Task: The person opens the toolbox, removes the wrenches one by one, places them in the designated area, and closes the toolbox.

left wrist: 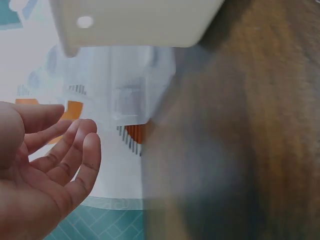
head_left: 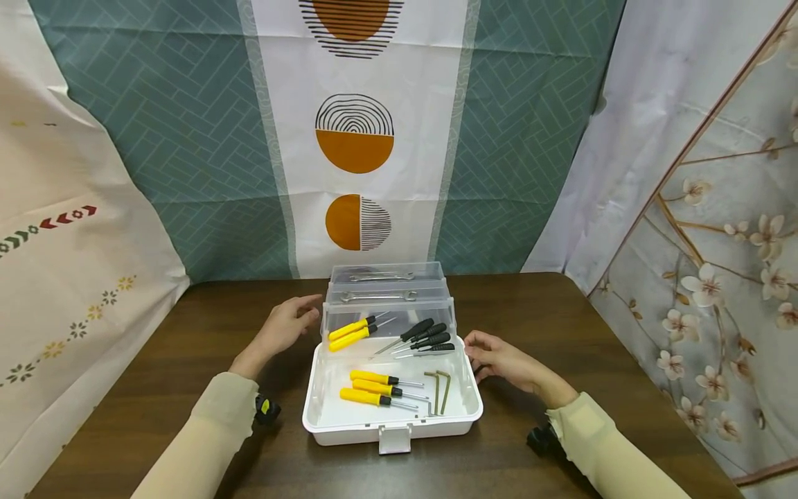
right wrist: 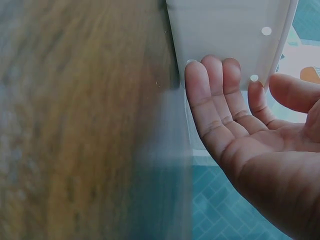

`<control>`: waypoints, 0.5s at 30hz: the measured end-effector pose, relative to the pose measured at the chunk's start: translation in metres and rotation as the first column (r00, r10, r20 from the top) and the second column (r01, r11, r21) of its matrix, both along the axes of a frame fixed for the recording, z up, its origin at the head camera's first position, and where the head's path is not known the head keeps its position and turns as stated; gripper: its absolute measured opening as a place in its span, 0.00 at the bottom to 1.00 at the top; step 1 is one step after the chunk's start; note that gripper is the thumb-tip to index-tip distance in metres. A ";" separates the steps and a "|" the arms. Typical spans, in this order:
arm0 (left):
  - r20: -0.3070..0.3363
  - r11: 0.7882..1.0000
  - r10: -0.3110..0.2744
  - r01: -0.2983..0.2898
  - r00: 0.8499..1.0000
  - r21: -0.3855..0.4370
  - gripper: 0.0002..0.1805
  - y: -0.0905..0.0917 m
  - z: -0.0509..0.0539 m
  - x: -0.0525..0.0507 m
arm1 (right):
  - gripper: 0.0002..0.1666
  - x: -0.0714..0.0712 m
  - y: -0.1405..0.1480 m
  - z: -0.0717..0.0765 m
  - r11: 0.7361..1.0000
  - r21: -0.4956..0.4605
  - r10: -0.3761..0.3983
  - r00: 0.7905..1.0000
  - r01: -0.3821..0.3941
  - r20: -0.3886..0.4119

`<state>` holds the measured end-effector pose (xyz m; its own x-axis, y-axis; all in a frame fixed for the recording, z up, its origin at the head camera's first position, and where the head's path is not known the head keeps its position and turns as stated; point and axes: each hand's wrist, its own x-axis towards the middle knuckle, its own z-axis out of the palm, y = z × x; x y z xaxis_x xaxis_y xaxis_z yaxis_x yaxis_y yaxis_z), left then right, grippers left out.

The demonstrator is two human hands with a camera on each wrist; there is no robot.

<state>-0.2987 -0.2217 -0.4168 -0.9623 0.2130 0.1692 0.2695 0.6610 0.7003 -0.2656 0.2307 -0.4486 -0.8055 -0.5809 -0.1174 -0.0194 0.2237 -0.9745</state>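
Note:
A white toolbox lies open on the table, its clear tiered lid raised at the back. Yellow screwdrivers and brass hex keys lie in the base. Black-handled screwdrivers and two more yellow ones show at the rear, with wrenches in the lid tiers. My left hand is beside the lid's left side, fingers loosely bent, holding nothing; in the left wrist view the hand is apart from the box. My right hand has its fingertips at the box's right rear corner, fingers slightly bent.
The dark wooden table extends on both sides of the box and in front of it. A patterned curtain hangs behind the table's back edge. Flowered cloth hangs at the right, and a cream cloth at the left.

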 end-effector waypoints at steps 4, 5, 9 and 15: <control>-0.067 0.999 0.029 -0.027 0.997 0.020 0.24 -0.002 0.011 0.001 | 0.12 0.000 -0.001 0.000 1.000 0.002 -0.003 1.000 0.003 0.000; -0.087 0.999 0.036 -0.034 0.996 0.027 0.23 -0.002 0.014 0.001 | 0.12 0.000 -0.001 0.000 1.000 0.001 -0.002 1.000 0.002 0.000; -0.153 0.998 0.053 -0.047 0.987 0.041 0.21 0.002 0.029 -0.002 | 0.11 -0.001 -0.001 0.001 1.000 -0.009 -0.004 1.000 0.004 0.000; -0.189 0.999 0.034 -0.027 0.981 0.036 0.19 0.012 0.050 -0.008 | 0.11 0.000 -0.001 0.000 1.000 -0.016 -0.001 1.000 0.001 0.012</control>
